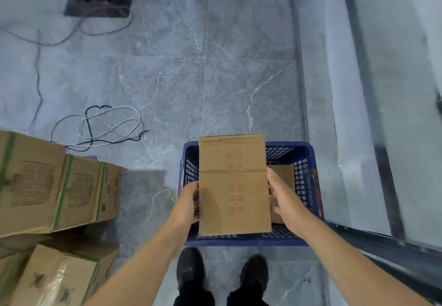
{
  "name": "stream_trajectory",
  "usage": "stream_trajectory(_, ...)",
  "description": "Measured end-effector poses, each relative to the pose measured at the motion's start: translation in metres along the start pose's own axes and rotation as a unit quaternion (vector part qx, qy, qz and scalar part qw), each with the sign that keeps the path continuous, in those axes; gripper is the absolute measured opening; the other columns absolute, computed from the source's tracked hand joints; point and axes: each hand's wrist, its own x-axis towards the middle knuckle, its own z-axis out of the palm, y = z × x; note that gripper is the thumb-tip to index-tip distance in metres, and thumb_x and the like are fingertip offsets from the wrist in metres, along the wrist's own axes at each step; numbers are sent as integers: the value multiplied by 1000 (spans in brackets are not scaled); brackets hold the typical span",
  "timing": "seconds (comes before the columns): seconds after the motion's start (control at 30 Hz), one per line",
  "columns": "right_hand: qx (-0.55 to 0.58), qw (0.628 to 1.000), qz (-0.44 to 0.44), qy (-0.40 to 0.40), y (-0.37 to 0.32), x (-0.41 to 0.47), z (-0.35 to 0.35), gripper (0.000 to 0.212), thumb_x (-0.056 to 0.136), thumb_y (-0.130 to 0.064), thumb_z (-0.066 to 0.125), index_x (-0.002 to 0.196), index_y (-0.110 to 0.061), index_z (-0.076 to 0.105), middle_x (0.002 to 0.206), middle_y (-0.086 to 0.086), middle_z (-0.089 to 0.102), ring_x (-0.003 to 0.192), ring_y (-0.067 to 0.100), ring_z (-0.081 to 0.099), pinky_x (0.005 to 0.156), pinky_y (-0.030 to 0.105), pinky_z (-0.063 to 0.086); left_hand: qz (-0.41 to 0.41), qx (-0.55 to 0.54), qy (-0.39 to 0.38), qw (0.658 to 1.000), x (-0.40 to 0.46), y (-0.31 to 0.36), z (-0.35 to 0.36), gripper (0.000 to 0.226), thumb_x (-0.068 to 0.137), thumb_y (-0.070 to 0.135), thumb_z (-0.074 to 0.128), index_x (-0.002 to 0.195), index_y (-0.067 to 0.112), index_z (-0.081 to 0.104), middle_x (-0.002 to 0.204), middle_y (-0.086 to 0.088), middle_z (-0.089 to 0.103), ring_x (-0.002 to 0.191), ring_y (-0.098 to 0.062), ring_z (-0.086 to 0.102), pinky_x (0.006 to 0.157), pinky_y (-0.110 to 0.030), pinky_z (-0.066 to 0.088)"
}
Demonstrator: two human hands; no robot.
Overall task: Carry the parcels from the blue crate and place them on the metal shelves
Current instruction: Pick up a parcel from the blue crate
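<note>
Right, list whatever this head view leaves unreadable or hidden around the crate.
- Blue plastic crate: its floor is covered by the large brown cardboard parcel, held between left hand and right hand.
- Smaller brown box: mostly hidden behind the parcel and right hand.
- Red print on the parcel: too blurred to read.
- Metal shelves: not identifiable.

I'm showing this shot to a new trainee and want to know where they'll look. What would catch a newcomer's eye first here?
First the brown cardboard parcel at lower centre, gripped on its two sides by the left hand and right hand over the blue crate. Next, the stacked cartons with green tape at the left edge. Then the loose coil of cables on the grey floor beyond them.
</note>
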Motion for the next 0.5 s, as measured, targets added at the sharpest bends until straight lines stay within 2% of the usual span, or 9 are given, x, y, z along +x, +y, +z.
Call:
stream_trajectory(0.07,-21,999,-33,4,-27,-34,-4,60,106,-64,32,163,-49,20,171,-16,27,157,14,25,128,57,18,27,6,-7,1000,-37,23,-4,30,110,28,41,107,29,71,108,4,72,91,-19,68,74,-39,58)
stream_trajectory(0.13,-37,998,-58,14,-53,-69,-7,58,107,-60,35,163,-48,21,170,-15,31,156,15,29,128,56,20,39,20,-9,999,-73,43,-10,35,111,18,37,112,27,70,109,3,74,90,-19,69,76,-39,60)
stream_trajectory(0.23,-41,996,-75,22,-87,-127,-8,55,108,-54,38,161,-48,26,167,-15,38,153,14,35,127,54,25,68,48,-14,996,-125,64,-23,42,110,5,33,111,27,70,103,6,74,82,-14,68,63,-31,59)
stream_trajectory(0.33,-34,995,-88,34,-120,-180,-6,59,107,-53,42,163,-47,23,169,-14,34,154,15,34,127,52,25,136,81,-15,987,-173,86,-36,43,110,2,35,114,25,70,107,2,75,78,-14,68,53,-23,58)
stream_trajectory(0.43,-13,993,-110,50,-148,-225,-2,60,107,-47,48,161,-49,24,168,-16,33,153,16,35,124,52,30,207,96,-20,973,-216,107,-47,39,110,3,40,115,28,70,110,0,76,84,-19,68,60,-26,56)
stream_trajectory(0.5,2,989,-135,61,-161,-248,2,59,107,-37,53,160,-50,29,164,-13,39,147,16,43,120,51,36,259,113,-9,959,-239,118,-54,43,107,2,47,112,38,70,106,9,78,95,-21,72,72,-21,53)
